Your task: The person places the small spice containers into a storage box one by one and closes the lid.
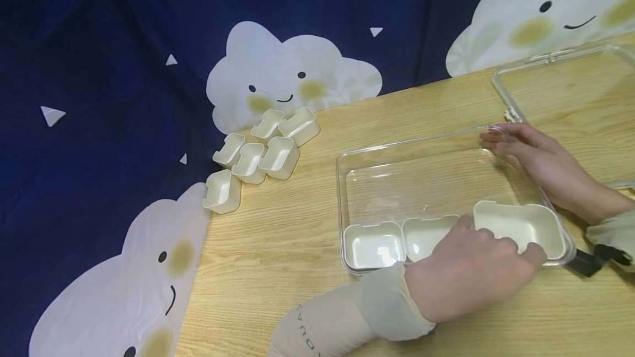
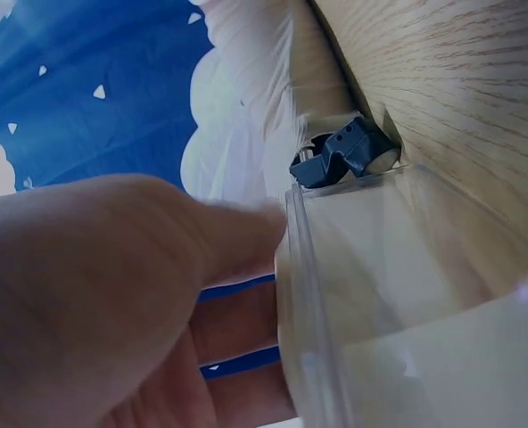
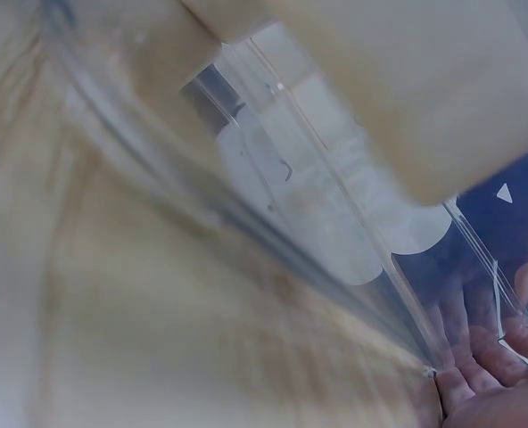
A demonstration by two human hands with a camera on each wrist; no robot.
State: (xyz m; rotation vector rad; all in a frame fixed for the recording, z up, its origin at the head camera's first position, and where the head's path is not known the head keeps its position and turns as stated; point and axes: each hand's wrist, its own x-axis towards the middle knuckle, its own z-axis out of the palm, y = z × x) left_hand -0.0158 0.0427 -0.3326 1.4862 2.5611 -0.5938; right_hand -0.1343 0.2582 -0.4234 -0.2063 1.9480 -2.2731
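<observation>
Indoors, a pale wood-grain table (image 1: 278, 247) meets a navy curtain (image 1: 124, 21) printed with smiling clouds and small white triangles, as a person works at a clear box (image 1: 416, 140) standing on it. The left hand (image 1: 473, 274) curls its fingers over the near side of a large cream bin (image 1: 521, 222), gripping it at the box's front right corner. The right hand (image 1: 541, 161), fingers fairly straight, rests against the box's far right corner. Two smaller bins (image 1: 374, 247) sit side by side at front left inside; six notched bins (image 1: 280, 158) cluster on the table, near the curtain. Only the head view takes in that cluster and a second clear piece (image 1: 505, 92) at far right. The left wrist view adds the thumb beside a clear edge; the blurred right wrist view catches fingers at the clear wall, low beside the tabletop.
</observation>
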